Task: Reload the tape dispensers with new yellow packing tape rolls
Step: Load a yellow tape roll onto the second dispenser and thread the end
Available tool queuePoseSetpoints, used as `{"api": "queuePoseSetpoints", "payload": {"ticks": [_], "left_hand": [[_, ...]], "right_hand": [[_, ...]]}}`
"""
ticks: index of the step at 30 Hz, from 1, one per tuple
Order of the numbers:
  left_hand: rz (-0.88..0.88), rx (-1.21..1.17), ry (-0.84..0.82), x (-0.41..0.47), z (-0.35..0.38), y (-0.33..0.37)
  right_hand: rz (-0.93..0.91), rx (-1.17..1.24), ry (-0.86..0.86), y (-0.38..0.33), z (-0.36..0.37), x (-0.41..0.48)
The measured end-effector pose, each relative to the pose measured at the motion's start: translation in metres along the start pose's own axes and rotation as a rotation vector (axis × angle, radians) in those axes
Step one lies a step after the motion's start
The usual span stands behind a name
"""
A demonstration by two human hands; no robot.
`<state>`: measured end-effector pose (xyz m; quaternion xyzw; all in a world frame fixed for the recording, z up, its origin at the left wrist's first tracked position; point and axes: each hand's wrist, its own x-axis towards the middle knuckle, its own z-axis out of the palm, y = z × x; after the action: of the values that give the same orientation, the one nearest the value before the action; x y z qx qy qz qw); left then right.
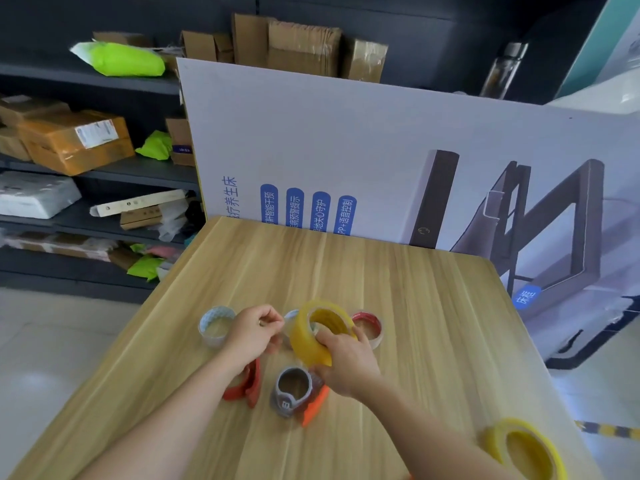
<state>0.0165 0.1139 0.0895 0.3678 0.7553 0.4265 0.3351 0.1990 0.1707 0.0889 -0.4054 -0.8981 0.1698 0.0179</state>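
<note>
Right hand (pixel 346 355) grips a glossy, translucent yellow roll (pixel 304 341), tilted on edge over the table (pixel 415 289), just beyond the grey dispenser (pixel 292 389). Left hand (pixel 254 329) is curled beside the roll; whether it pinches tape cannot be told.

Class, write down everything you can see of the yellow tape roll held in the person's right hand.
The yellow tape roll is a wide, glossy, translucent yellow ring with a hollow core. It is tilted above the wooden table, opening facing up. The right hand grips its near rim, fingers inside the core. The left hand pinches beside its left edge; contact unclear.
</note>
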Motion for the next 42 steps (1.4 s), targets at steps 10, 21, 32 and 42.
{"api": "queuePoseSetpoints", "payload": {"ticks": [10,21,32,42], "left_hand": [[-0.208,-0.218,-0.336,0.03,0.03,-0.041],[-0.051,0.538,-0.828,-0.003,0.05,-0.069],[-0.502,-0.429,-0.481,-0.018,0.057,-0.05],[-0.379,-0.232,-0.453,-0.03,0.075,-0.05]], "right_hand": [[0.249,0.067,0.081,-0.013,0.035,0.015],[0.351,0.114,0.128,-0.002,0.044,-0.002],[0.136,-0.095,0.051,0.0,0.059,-0.038],[0.107,-0.105,-0.007,-0.001,0.069,-0.051]]}}
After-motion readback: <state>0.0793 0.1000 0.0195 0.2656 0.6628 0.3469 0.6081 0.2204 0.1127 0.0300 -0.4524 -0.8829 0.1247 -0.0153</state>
